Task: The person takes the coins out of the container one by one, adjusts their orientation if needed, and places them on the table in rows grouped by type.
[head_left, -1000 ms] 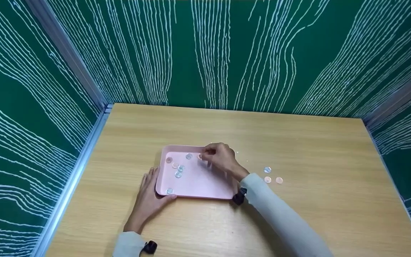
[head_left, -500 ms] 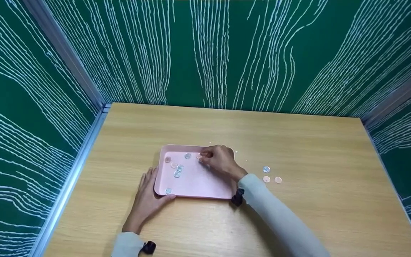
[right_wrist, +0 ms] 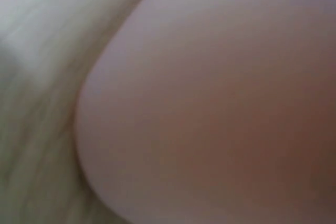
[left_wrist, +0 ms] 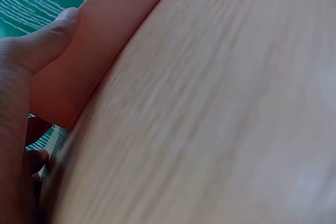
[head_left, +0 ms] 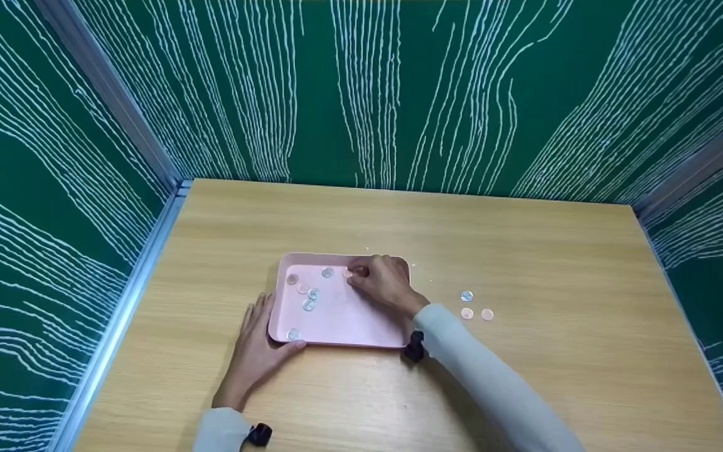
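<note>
so, from the far left: green wall point(head_left: 29, 154) with wavering white lines, a metal rail point(head_left: 120, 320) along the table's left edge. at lower left, a pale sleeve point(head_left: 217, 431) with a small black device point(head_left: 260, 434) at its wrist. above it, your left hand point(head_left: 253, 351): fingers extended along the tray's left side, thumb straight along the near edge at the corner. the left wrist view shows that thumb lying against the outer wall, its tip at the rim.

just right of it, the pink tray point(head_left: 352, 326), flat on the wooden table point(head_left: 543, 251), a little below centre frame. in it, left to right: a brownish disc point(head_left: 292, 279) toward the upper left corner, a silvery disc point(head_left: 294, 334) at the lower left corner, a pale pink disc point(head_left: 303, 288), two silvery discs point(head_left: 309, 305) touching, another silvery one toward the far wall.

then your right hand point(head_left: 383, 282), over the tray's upper right: fingers curled, thumb and forefinger tips pinching a pinkish disc point(head_left: 347, 273). you cannot tell whether it is off the tray floor. the right wrist view is blurred, mostly pink.

right of the tray, on the wood: one bluish-silver disc point(head_left: 466, 295), below it two pale pink discs point(head_left: 487, 314) side by side. right sleeve point(head_left: 487, 376) runs to the lower right.
</note>
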The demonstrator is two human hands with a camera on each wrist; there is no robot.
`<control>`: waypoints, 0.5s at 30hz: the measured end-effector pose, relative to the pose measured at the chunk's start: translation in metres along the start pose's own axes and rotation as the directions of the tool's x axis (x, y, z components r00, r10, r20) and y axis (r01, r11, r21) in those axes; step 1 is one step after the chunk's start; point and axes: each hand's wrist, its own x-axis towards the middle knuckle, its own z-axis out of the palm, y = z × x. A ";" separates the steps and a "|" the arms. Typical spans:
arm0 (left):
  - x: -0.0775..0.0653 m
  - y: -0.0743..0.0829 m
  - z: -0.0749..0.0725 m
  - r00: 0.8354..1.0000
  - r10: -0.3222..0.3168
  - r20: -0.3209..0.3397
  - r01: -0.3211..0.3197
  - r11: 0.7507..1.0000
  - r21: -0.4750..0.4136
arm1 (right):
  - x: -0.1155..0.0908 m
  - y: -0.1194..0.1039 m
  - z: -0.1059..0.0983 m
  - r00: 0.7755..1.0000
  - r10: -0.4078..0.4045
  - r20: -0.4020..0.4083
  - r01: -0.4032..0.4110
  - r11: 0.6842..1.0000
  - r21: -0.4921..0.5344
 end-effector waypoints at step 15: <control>0.000 -0.001 -0.001 1.000 -0.021 0.010 0.021 1.000 -0.016 | -0.002 -0.004 0.000 0.999 0.022 0.048 -0.022 1.000 0.018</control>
